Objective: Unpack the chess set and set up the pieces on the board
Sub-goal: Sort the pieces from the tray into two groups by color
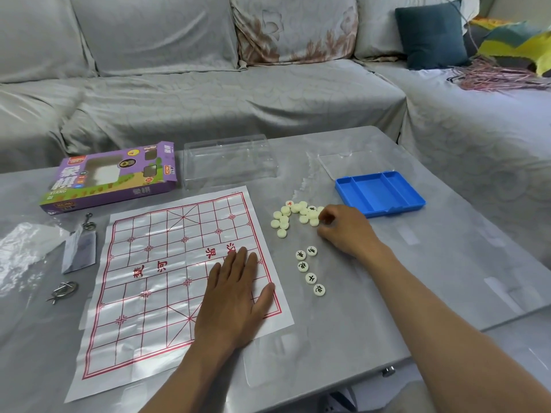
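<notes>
Counter (387, 293) carried everything for the task. Largest on it was the board (167, 263), a thin printed sheet with a red grid, lying flat but creased and glossy. The left hand (235, 296) lay on its near right part, fingers straight and spread, palm down, pinning the sheet. Judged good practice: keep that pressure on, because so light a sheet would likely slide or curl when pieces are set down.

Behind the board lay the box (110, 177), purple, on its side, then a clear lid (229, 159), and to the right a blue tray (380, 193) with its compartments holding nothing.

The right hand (343, 228) sat just right of the pile (298, 216) of pale round pieces, fingers curled at the pile's edge; whether a piece was pinched between them could not be told. Most of the pile lay blank side up. A row (310, 269) of five pieces, characters up, stood apart between pile and board edge. No piece was on the board yet.

Recommended procedure: turn each piece face up, sort red from black, and place each on a line crossing, not inside a square.

Legible writing: the box showed large white characters and "XIANG QI" in Latin letters. The board's middle band bore four red characters, upside down to the camera. Piece characters were too small to read with certainty.
</notes>
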The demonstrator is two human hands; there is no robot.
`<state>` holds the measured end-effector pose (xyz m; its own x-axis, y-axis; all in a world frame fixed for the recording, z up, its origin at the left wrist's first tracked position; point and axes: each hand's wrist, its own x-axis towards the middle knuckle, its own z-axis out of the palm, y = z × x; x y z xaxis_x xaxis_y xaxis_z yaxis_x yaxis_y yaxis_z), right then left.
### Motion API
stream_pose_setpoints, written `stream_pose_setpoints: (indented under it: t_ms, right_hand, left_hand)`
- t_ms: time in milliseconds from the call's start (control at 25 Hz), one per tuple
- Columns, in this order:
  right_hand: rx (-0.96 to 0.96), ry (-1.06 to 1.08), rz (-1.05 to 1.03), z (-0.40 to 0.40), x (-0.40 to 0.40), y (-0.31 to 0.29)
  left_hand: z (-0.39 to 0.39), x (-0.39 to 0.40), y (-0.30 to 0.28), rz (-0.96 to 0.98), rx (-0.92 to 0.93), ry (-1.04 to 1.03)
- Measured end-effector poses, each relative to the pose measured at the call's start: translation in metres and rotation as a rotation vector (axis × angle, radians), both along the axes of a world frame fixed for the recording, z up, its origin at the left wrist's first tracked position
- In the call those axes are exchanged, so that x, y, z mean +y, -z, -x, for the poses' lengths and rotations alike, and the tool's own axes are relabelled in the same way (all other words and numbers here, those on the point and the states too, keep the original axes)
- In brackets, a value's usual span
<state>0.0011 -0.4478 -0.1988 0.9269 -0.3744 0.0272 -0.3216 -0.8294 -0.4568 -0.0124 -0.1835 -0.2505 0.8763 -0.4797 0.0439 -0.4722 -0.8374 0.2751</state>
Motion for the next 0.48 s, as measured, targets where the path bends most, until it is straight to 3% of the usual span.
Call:
stream_pose_setpoints:
  t_ms: [240, 480]
  right_hand:
    - [-0.015, 0.087, 0.121, -0.013, 0.016, 0.008]
    - [-0.077, 0.076, -0.226, -0.009, 0.002, -0.007]
  left_hand:
    - [-0.001, 0.000, 0.002, -0.001, -0.014, -0.003]
    - [-0.001, 0.001, 0.002, 0.016, -0.012, 0.002]
